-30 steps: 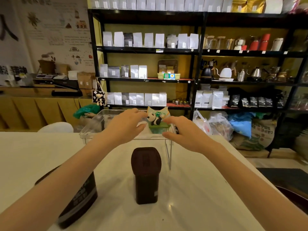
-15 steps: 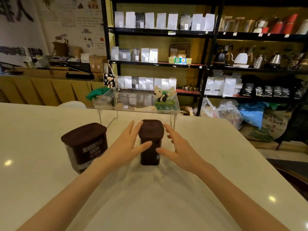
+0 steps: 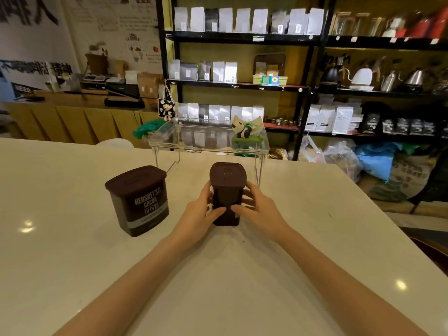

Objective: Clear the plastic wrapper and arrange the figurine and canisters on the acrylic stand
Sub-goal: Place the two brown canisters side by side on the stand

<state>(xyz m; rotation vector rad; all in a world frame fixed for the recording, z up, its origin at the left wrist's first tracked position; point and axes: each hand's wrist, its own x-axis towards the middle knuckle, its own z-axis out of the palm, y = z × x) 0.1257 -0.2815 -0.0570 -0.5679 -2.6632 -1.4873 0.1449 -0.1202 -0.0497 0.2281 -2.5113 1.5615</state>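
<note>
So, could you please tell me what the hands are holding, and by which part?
Both the left hand and right hand clasp the centre canister by its side walls, below the lid.

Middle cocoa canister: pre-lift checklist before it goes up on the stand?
1. Grip: left hand and right hand both wrap the middle cocoa canister from opposite sides: ok.
2. Lid seated on that canister: looks closed: ok.
3. Free space on the acrylic stand: left and centre of the top are bare: ok.
4. Panda figurine placed: stands at the stand's right end: ok.
5. Hershey's cocoa canister clear of the lift path: sits to the left on the white table, apart from the hands: ok.
6. Plastic wrapper cleared: none visible on the table: cannot tell where it went.
</note>
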